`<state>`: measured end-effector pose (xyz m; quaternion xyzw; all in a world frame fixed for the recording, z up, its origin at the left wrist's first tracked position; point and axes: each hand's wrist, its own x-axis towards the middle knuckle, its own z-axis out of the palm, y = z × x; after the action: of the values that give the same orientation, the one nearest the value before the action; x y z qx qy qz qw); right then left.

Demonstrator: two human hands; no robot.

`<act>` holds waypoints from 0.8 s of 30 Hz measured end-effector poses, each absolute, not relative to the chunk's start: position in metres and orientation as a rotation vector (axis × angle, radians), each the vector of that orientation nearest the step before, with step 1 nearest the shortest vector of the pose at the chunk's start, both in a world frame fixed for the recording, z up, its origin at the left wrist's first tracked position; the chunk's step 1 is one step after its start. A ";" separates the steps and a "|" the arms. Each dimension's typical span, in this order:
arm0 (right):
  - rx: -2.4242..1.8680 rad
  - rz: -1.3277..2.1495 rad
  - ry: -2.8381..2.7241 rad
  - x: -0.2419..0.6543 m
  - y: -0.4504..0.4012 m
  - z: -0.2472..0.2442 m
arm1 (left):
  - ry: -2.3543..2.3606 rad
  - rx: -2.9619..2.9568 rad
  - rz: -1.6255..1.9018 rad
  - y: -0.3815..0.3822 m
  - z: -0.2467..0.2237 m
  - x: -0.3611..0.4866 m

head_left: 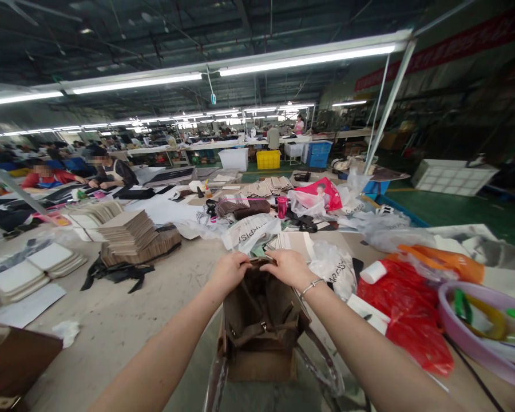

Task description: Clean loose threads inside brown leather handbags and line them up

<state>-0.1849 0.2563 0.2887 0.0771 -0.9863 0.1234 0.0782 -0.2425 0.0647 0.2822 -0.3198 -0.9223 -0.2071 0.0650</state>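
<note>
A brown handbag [261, 343] stands in front of me with its mouth open toward me. My left hand [230, 270] pinches the far rim of the bag at its left, thumb and fingers together. A little to the right, my right hand [288, 268] grips the same rim, and a bracelet circles that wrist. The bag's inside is dark, with small metal fittings at its near edge. A strap wrapped in clear plastic [332, 372] hangs at the right side, and another hangs at the left.
Stacked brown boards [129, 232] and white pads [19, 277] lie to the left. On the right are a red plastic bag [405, 309] and a purple basin [450, 303]. A brown box-like piece [12, 366] sits at the near left. Two co-workers sit at the far left.
</note>
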 end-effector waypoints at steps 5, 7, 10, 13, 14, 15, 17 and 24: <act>0.284 0.278 -2.938 -0.195 0.247 0.293 | -2.779 -0.951 -0.580 0.066 0.282 -0.243; 0.297 0.246 -2.953 -0.199 0.243 0.293 | -2.783 -0.935 -0.567 0.066 0.282 -0.242; 0.321 0.256 -2.937 -0.204 0.241 0.290 | -2.798 -0.905 -0.531 0.066 0.282 -0.241; 0.336 0.285 -2.919 -0.207 0.242 0.288 | -2.807 -0.891 -0.475 0.067 0.281 -0.241; 0.335 0.284 -2.916 -0.207 0.243 0.287 | -2.810 -0.885 -0.460 0.068 0.281 -0.242; 0.334 0.277 -2.914 -0.208 0.243 0.287 | -2.813 -0.879 -0.449 0.069 0.280 -0.242; 0.325 0.249 -2.909 -0.209 0.243 0.286 | -2.821 -0.862 -0.429 0.071 0.280 -0.243; 0.321 0.185 -2.946 -0.213 0.238 0.288 | -2.812 -0.857 -0.418 0.072 0.279 -0.244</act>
<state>-0.2129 0.2383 0.2880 0.1079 -0.9885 0.0620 0.0861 -0.2437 0.0718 0.2793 -0.2876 -0.9435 -0.1403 0.0862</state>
